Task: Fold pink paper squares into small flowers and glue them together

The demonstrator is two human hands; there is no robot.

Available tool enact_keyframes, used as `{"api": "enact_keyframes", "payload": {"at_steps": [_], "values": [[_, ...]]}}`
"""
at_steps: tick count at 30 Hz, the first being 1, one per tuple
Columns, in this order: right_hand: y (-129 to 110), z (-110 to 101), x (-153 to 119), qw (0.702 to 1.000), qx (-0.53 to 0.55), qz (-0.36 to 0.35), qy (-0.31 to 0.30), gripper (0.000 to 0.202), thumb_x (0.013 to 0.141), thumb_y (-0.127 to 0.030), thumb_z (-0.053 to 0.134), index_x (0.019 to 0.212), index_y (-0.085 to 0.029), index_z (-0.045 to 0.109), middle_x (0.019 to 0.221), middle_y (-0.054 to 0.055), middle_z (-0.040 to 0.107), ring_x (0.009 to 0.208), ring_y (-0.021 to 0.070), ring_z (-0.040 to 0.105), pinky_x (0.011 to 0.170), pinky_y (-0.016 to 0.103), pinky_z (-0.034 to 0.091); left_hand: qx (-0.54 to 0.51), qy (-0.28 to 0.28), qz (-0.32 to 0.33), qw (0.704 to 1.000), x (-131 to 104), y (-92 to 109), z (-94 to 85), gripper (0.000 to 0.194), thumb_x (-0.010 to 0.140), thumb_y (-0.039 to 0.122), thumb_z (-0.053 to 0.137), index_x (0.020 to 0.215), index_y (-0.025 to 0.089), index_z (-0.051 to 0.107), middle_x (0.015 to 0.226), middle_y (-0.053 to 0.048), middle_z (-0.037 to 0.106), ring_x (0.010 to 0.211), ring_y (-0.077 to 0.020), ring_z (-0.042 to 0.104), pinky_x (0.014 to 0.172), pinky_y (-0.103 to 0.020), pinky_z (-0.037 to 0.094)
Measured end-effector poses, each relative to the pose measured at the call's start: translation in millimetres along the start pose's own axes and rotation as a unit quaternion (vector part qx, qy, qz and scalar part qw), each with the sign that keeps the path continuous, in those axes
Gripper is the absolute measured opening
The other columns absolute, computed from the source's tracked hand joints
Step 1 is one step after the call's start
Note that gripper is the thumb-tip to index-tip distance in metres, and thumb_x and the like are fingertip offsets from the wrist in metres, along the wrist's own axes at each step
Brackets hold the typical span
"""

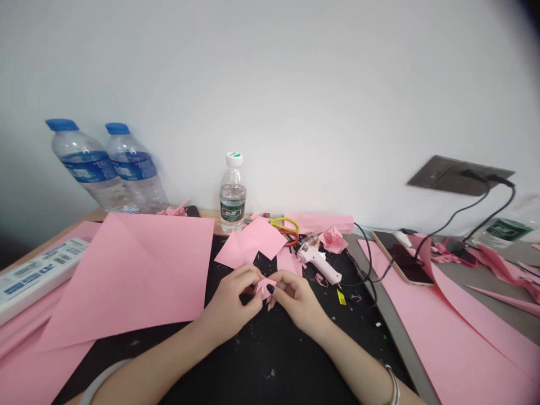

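Between my two hands is a small folded piece of pink paper [264,285], held above the black mat [270,360]. My left hand [236,295] pinches its left side with thumb and fingers. On the other side my right hand [297,301] grips it, the dark-nailed thumb pressed on its face. Some of its folds are hidden by my fingers. Just beyond my hands lie a cut pink sheet [253,239] and a pale pink hot glue gun [319,261]. A folded pink paper flower [333,240] rests behind the glue gun.
Large pink sheets [143,270] and a white box [40,281] lie at left. Bottles [233,202] stand along the wall. To the right are a phone [403,257], more pink paper [426,332], and black cables running from a wall socket [459,174]. Paper scraps dot the mat.
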State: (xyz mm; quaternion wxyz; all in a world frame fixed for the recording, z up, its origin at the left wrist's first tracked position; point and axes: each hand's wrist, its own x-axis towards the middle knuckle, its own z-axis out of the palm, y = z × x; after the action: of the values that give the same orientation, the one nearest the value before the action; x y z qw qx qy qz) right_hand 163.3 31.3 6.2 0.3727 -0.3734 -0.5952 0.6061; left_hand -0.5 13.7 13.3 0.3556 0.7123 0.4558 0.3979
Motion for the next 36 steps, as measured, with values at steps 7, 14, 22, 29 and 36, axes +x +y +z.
{"api": "enact_keyframes", "payload": {"at_steps": [7, 14, 22, 29, 36], "values": [[5, -7, 5, 0.998, -0.006, 0.0, 0.056, 0.02, 0.079, -0.035, 0.062, 0.073, -0.016, 0.06, 0.052, -0.002, 0.058, 0.044, 0.0116, 0.053, 0.05, 0.026, 0.046, -0.162, 0.034, -0.116, 0.979, 4, -6, 1.9, 0.008, 0.078, 0.022, 0.057, 0.082, 0.02, 0.051, 0.08, 0.0, 0.061, 0.078, -0.0161, 0.062, 0.069, -0.027, 0.049], [10, -5, 5, 0.999, 0.002, 0.002, 0.051, 0.013, 0.075, -0.029, 0.064, 0.077, -0.017, 0.059, 0.056, -0.002, 0.06, 0.049, 0.0126, 0.058, 0.054, 0.026, 0.049, -0.205, 0.057, -0.157, 0.965, 7, -13, 1.2, 0.021, 0.071, 0.019, 0.064, 0.082, 0.02, 0.046, 0.06, 0.006, 0.06, 0.063, -0.0139, 0.061, 0.062, -0.024, 0.043], [7, -7, 4, 0.998, -0.008, 0.026, 0.053, 0.021, 0.074, -0.035, 0.065, 0.067, -0.018, 0.055, 0.048, -0.003, 0.058, 0.04, 0.0115, 0.054, 0.046, 0.025, 0.046, -0.192, -0.022, -0.175, 0.965, 8, -16, -0.2, 0.013, 0.072, 0.024, 0.065, 0.08, 0.016, 0.059, 0.071, 0.0, 0.068, 0.07, -0.0168, 0.064, 0.066, -0.027, 0.046], [7, -7, 1, 0.992, -0.107, -0.025, 0.058, 0.01, 0.078, -0.02, 0.058, 0.069, -0.018, 0.054, 0.058, -0.002, 0.053, 0.049, 0.0113, 0.05, 0.048, 0.023, 0.04, -0.185, -0.052, -0.188, 0.963, 5, -11, 2.2, 0.012, 0.072, 0.019, 0.062, 0.083, 0.018, 0.057, 0.072, 0.001, 0.068, 0.073, -0.019, 0.067, 0.069, -0.029, 0.05], [3, -4, -3, 0.962, -0.257, -0.086, 0.013, 0.012, 0.078, -0.012, 0.058, 0.068, -0.019, 0.055, 0.06, -0.004, 0.052, 0.056, 0.0124, 0.048, 0.053, 0.022, 0.034, -0.199, -0.071, -0.183, 0.96, 1, -10, 7.1, 0.034, 0.07, 0.007, 0.055, 0.099, 0.023, 0.046, 0.055, 0.01, 0.054, 0.061, -0.0168, 0.067, 0.067, -0.03, 0.052]]}}
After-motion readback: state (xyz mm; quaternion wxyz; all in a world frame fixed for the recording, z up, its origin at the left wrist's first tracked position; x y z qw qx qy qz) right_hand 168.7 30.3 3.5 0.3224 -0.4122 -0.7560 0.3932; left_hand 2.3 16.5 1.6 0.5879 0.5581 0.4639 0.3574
